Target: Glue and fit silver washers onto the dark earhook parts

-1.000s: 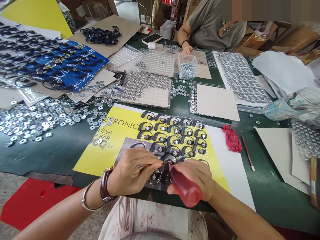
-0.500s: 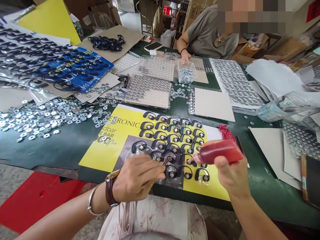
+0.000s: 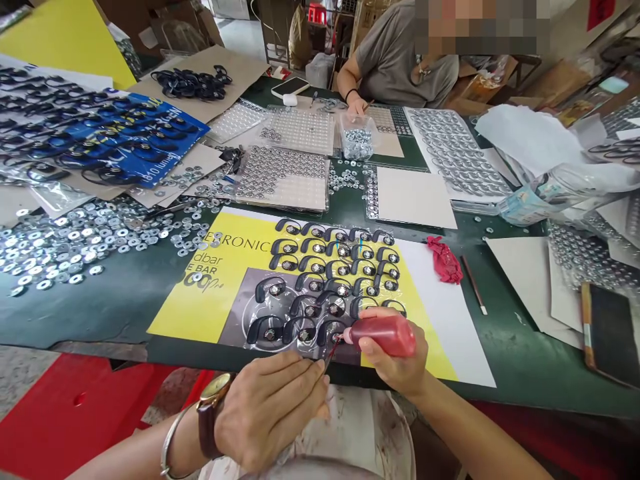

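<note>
A red squeeze bottle (image 3: 385, 335) is gripped in my right hand (image 3: 400, 367), its pale nozzle pointing left at a black hook-shaped part (image 3: 327, 331) near the front edge of the yellow printed sheet (image 3: 185, 313). My left hand (image 3: 275, 403) is closed just left of the nozzle, its fingertips around a thin, tweezer-like tool (image 3: 329, 360) that is mostly hidden. Several more black hook-shaped parts with round metallic centres lie in rows on the printed sheet, beyond both hands.
Loose washers (image 3: 95, 233) spread at the left. A red cloth (image 3: 444, 260) and a thin stick (image 3: 473, 285) lie right of the sheet. Farther back are trays of small round parts (image 3: 280, 173) and a clear tub (image 3: 358, 137), beside a person's hand. A dark phone-like slab (image 3: 610, 333) lies far right.
My right hand has moved left and slightly down with the bottle, whose nozzle now points at a front-row part. My left hand is slightly lower. The camera view has shifted.
</note>
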Demonstrator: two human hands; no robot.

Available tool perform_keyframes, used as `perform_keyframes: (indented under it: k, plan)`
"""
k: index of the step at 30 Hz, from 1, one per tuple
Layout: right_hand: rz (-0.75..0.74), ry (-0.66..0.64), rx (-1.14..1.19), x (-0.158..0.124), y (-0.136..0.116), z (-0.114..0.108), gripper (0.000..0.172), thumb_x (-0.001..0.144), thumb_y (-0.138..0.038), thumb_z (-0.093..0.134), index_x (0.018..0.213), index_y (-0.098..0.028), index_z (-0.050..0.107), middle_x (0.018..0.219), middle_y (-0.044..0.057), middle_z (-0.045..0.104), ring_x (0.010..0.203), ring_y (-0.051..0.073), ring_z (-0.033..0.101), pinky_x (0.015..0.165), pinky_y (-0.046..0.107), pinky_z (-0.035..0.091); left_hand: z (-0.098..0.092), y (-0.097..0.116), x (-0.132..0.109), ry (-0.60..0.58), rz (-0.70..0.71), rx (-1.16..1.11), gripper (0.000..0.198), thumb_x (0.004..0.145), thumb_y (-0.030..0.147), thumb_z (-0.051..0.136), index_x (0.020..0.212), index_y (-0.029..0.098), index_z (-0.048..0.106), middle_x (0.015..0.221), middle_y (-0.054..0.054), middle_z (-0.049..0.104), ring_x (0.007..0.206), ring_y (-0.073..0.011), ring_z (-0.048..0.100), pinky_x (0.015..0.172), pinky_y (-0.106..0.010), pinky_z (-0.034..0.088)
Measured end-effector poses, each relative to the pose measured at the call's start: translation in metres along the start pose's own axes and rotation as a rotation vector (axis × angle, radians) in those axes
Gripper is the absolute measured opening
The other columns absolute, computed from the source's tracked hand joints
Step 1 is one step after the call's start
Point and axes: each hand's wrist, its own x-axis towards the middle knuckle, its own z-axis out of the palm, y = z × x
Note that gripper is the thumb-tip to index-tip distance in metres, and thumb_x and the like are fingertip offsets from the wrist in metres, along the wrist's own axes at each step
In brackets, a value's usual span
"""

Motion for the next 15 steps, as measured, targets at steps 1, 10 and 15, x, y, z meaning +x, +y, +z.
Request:
perform_keyframes:
  k: [1,10,15]
  plan:
    - [-0.036,-0.006,-0.034,0.0008,-0.0009,0.0001,0.021,0.083,-0.036,0.065,0.093,-0.018,0.064,0.08,0.006,0.073,0.061,0.018,0.071,0.054,0.027,0.059,0.0002,0.0,0.0003,0.001,-0.01,0.002,0.019,0.089,0.018,0.058,0.093,0.004,0.071,0.09,-0.011,0.075,0.083,-0.0212,0.072,0.071,-0.03,0.061]
    - [-0.233,0.025,-0.157,0.0028,-0.006,0.0017,0.027,0.083,-0.041,0.064,0.096,-0.017,0.062,0.076,0.004,0.073,0.06,0.017,0.07,0.054,0.027,0.058,-0.0012,0.0013,0.0004,0.001,-0.048,0.004,0.017,0.09,0.019,0.06,0.094,0.006,0.07,0.092,-0.009,0.075,0.085,-0.0196,0.072,0.073,-0.029,0.061]
    - [-0.316,0.05,-0.25,0.0021,-0.0053,0.0012,0.025,0.085,-0.037,0.063,0.1,-0.017,0.06,0.076,0.005,0.073,0.061,0.018,0.07,0.055,0.03,0.058,-0.0001,0.0015,-0.0009,-0.001,-0.054,0.007,0.017,0.09,0.019,0.059,0.094,0.007,0.07,0.093,-0.009,0.075,0.086,-0.0189,0.072,0.074,-0.028,0.061]
